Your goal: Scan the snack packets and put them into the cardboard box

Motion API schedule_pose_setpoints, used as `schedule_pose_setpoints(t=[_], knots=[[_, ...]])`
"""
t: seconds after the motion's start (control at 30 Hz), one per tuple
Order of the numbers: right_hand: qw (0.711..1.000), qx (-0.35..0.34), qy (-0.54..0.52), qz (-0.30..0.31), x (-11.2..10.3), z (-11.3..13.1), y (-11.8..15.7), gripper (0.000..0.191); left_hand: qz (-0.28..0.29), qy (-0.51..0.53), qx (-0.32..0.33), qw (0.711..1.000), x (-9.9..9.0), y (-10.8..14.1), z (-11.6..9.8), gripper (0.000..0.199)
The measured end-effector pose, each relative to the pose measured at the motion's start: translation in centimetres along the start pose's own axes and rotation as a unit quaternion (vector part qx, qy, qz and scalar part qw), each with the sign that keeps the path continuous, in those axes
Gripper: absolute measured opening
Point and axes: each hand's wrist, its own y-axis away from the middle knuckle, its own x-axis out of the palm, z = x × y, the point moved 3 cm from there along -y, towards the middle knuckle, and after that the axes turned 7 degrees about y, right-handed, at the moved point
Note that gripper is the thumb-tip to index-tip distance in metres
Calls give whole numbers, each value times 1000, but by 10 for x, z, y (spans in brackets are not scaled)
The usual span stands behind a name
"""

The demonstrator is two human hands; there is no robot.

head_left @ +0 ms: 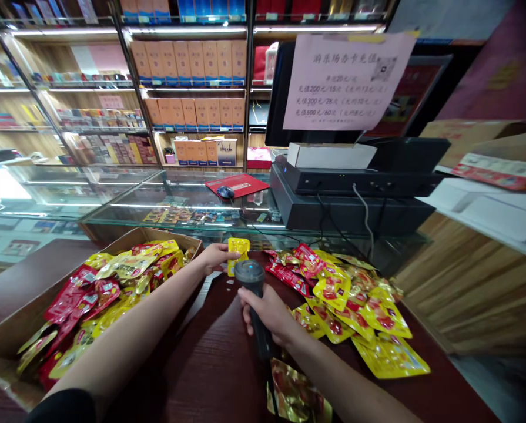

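"What's on the bench [192, 364]?"
"One open carton [11, 332] at eight o'clock, packets [113, 294] piled inside; one loose heap of packets [335, 291] at four, too overlapped to count."
"And what's being held?"
"The right hand [269, 314] grips one dark scanner [250, 273], centre; the left hand [216, 258] pinches one yellow packet [239, 245], at the scanner's eleven o'clock."

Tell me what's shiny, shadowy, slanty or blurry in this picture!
Head view: bright streaks shine in the glass counter; head view: a shadow lies on the table beside the left arm, and the far right edge goes black; head view: the left shelves slant; head view: tiny print on the sign and held packet looks fuzzy.
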Motion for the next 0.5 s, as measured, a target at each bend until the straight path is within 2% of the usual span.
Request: schedule_pose_setpoints(t=[0.13, 0.2, 0.27, 0.37, 0.5], knots=[[1000, -20, -15, -11, -4, 17, 6, 33, -20, -20, 43, 999, 10, 7, -10, 53], [999, -38, -23, -12, -2, 29, 9, 34, -17, -21, 64, 998, 13, 16, -22, 52], [998, -54, -26, -7, 3, 42, 12, 33, -15, -23, 83, 996, 8, 29, -38, 51], [996, -87, -29, 1, 18, 59, 15, 30, -30, -56, 112, 992, -19, 57, -65, 49], [994, -109, -7, 29, 50, 73, 13, 27, -79, -107, 164, 977, -82, 104, -94, 50]])
